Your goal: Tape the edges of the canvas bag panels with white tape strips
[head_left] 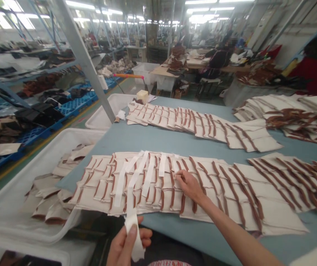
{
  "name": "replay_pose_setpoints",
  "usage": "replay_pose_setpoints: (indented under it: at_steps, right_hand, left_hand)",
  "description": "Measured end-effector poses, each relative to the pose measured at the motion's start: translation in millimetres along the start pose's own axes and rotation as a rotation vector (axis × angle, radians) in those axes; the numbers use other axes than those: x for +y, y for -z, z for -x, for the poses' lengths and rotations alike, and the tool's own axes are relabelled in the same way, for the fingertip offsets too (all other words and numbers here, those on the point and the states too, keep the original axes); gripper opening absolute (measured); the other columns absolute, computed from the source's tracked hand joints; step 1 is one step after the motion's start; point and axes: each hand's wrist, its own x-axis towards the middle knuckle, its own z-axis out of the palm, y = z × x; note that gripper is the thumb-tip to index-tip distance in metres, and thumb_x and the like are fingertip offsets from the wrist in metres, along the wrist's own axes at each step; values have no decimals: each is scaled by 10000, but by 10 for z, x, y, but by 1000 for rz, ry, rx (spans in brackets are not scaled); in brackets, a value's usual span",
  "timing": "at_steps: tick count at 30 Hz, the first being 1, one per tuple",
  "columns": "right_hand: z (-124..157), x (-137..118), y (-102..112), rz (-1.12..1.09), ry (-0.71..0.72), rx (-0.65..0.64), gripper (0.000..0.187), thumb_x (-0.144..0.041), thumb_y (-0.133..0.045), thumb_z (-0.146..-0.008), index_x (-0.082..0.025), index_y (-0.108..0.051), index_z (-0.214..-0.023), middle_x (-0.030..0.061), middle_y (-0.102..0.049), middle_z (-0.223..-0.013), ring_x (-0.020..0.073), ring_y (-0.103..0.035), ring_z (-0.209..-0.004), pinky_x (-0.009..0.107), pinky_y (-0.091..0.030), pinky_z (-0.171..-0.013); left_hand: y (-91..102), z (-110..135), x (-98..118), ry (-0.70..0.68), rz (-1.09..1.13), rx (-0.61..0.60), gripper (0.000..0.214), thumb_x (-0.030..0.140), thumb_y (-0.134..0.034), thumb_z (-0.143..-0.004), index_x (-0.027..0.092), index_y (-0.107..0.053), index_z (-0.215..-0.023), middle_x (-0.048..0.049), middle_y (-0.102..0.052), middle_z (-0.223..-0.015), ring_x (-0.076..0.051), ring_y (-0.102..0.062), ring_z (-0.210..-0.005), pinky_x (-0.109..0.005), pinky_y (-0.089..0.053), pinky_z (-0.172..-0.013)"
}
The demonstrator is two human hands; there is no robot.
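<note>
My left hand (126, 244) is at the bottom edge, below the table front, pinched shut on a bunch of white paper strips (134, 236). My right hand (188, 186) reaches over the near row of cream fabric pieces with brown strips (219, 188) on the blue-grey table (152, 140). Its fingertips pinch at a white strip on one brown band. Several loose white strips (140, 173) lie across the pieces left of that hand.
A second row of the same pieces (199, 125) lies further back, with more stacks at the far right (299, 114). White bins (36, 173) with fabric pieces stand at the left. A slanted grey post (86, 62) and blue pallets (64, 107) are beyond them.
</note>
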Motion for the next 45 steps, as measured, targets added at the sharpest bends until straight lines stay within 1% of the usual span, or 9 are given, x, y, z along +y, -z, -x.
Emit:
replay_pose_setpoints:
  at_steps: [4, 7, 10, 13, 18, 21, 25, 31, 45]
  right_hand:
    - [108, -192, 88, 89, 129, -9, 141, -313, -648, -913, -207, -684, -1000, 80, -726, -1047, 261, -654, -1052, 451, -504, -977]
    - [269, -389, 174, 126, 174, 43, 317, -355, -701, -856, -198, -669, -1129, 165, -654, -1324, 349, -563, -1279, 556, -419, -1102]
    - [455, -714, 272, 112, 161, 117, 372, -393, -636, -924, -168, -616, -1220, 218, -620, -1356, 381, -558, -1293, 612, -412, -1093]
    - [593, -1231, 379, 79, 166, 90, 347, -358, -593, -976, -212, -570, -1291, 131, -707, -1223, 294, -677, -1127, 463, -548, -962]
    - [659, -2195, 399, -80, 549, -21, 255, -200, -629, -964, -212, -582, -1213, 84, -736, -1107, 217, -676, -1056, 359, -557, -914]
    - [633, -2472, 307, -98, 676, -58, 248, -138, -656, -927, -195, -585, -1158, 81, -730, -1092, 216, -654, -1029, 380, -539, -913]
    - [625, -2532, 253, -57, 751, -99, 203, -162, -691, -906, -177, -607, -1090, 88, -721, -1096, 237, -626, -1016, 431, -508, -933]
    - [659, -2530, 255, 4, 777, -119, 177, -186, -693, -910, -183, -611, -1067, 85, -727, -1084, 260, -614, -1017, 460, -476, -956]
    - [751, -2275, 270, 87, 813, 29, 185, -68, -608, -925, -245, -642, -965, 23, -772, -1052, 189, -682, -1041, 428, -431, -1081]
  left_hand:
    - [-7, -42, 150, 8, 47, -120, 755, 699, -830, -643, 122, -745, -1123, -105, -811, -806, -204, -731, -645, -274, -569, -608]
    - [43, -13, 309, 24, 132, -207, 700, 619, -847, -692, 112, -711, -1155, -105, -806, -806, -195, -725, -647, -266, -563, -602]
    - [137, 14, 473, 64, 264, -333, 655, 562, -849, -727, 116, -687, -1178, -111, -806, -858, -206, -728, -673, -285, -568, -608]
    - [246, 9, 616, 164, 398, -462, 617, 546, -799, -788, 112, -676, -1209, -153, -806, -993, -229, -753, -756, -329, -591, -721]
    - [402, 44, 783, 269, 593, -700, 410, 438, -627, -956, 90, -697, -1161, -175, -778, -1107, -259, -751, -945, -345, -551, -893]
    - [479, 94, 835, 298, 687, -806, 403, 425, -518, -1010, 87, -706, -1121, -168, -768, -1093, -283, -729, -996, -386, -522, -945]
    - [572, 148, 869, 320, 750, -847, 474, 439, -405, -1042, 81, -703, -1129, -173, -748, -1085, -305, -703, -1028, -434, -493, -981]
    - [599, 194, 896, 331, 768, -780, 536, 432, -297, -1063, 74, -693, -1113, -183, -726, -1080, -307, -685, -1036, -446, -484, -986]
    - [315, 216, 888, 329, 656, -702, 313, 425, -568, -926, 141, -667, -1012, -164, -716, -1135, -329, -652, -1132, -454, -478, -1007]
